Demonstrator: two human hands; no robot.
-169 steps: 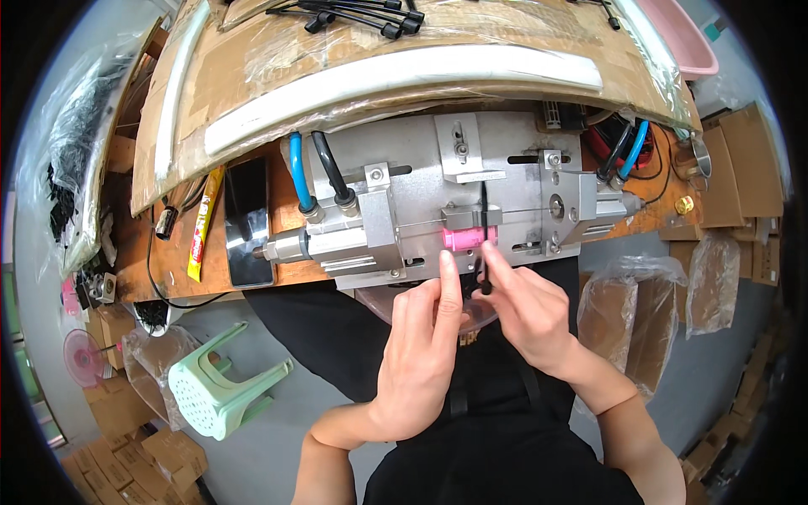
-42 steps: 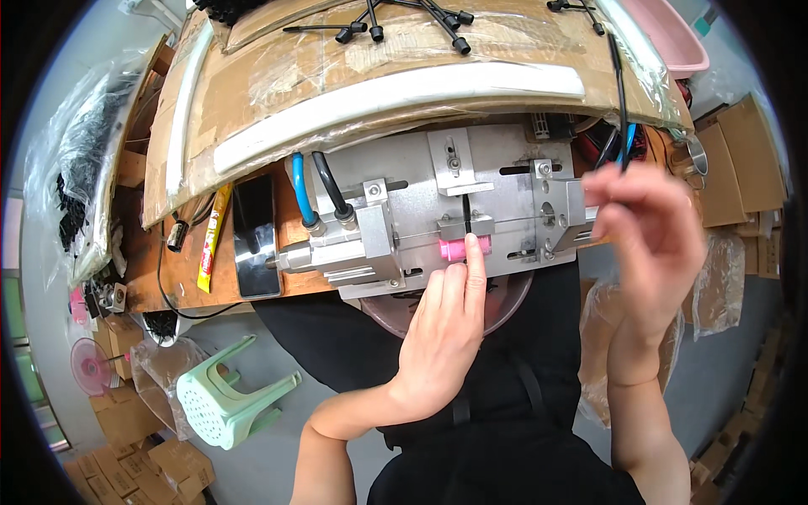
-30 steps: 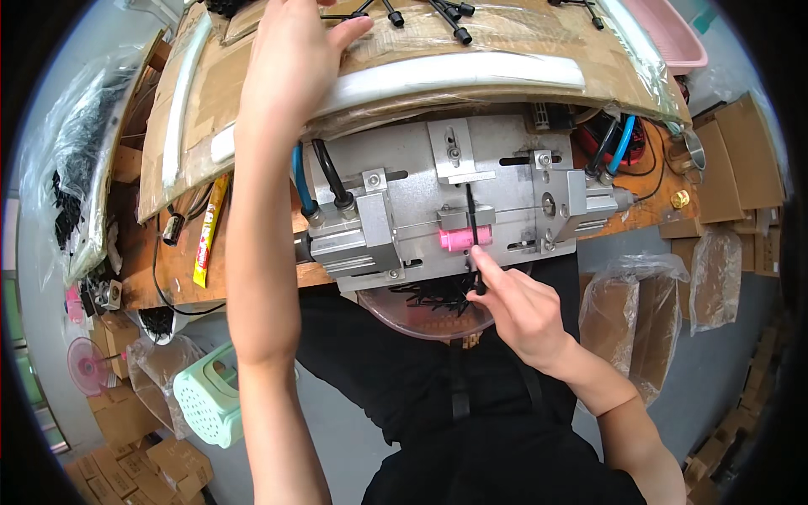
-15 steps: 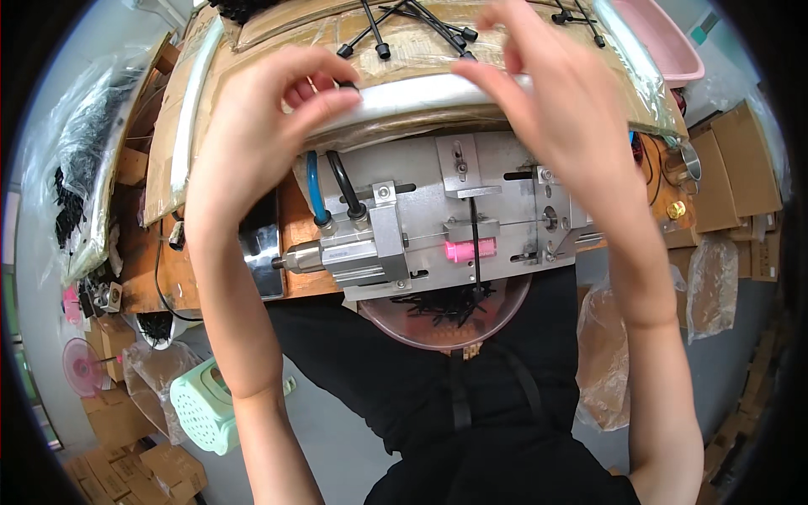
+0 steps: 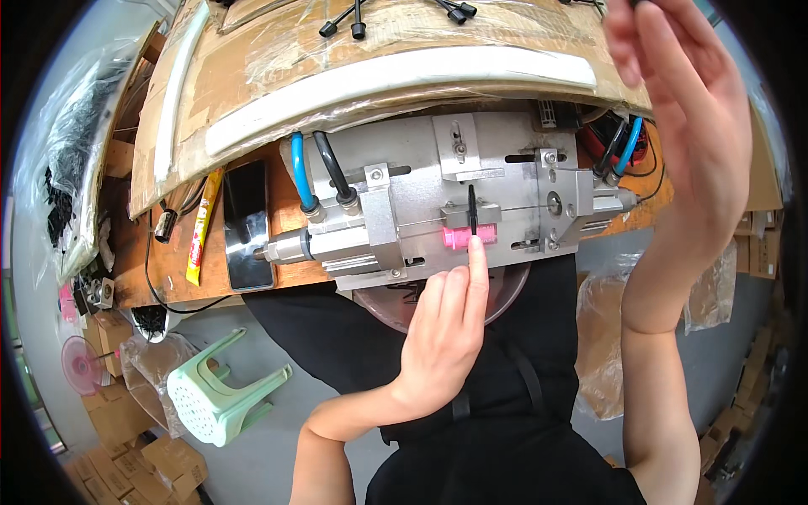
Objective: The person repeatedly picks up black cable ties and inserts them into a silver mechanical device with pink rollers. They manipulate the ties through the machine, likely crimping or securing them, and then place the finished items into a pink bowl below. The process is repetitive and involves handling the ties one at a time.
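My left hand (image 5: 444,328) is in front of the metal fixture (image 5: 412,139), its index finger stretched out and its tip on the lower end of a slim black rod (image 5: 473,206). That rod lies upright in the picture across a small metal block, over a pink piece (image 5: 457,238). My left thumb is hidden. High at the right, my right hand (image 5: 694,93) is raised, fingers bent toward each other. A bit of something dark shows at its fingertips, cut off by the picture's edge. Below the fixture, my left hand partly covers a translucent bowl (image 5: 383,309).
Black rods with knobbed ends (image 5: 358,30) lie on the cardboard (image 5: 278,76) beyond a white foam strip (image 5: 404,76). A phone (image 5: 250,223) and a yellow packet (image 5: 203,227) rest left of the fixture. A green stool (image 5: 198,396) stands on the floor.
My left hand has come down from the foam strip to the rod in the fixture. My right hand has moved right and up, away from the strip. The view has shifted slightly.
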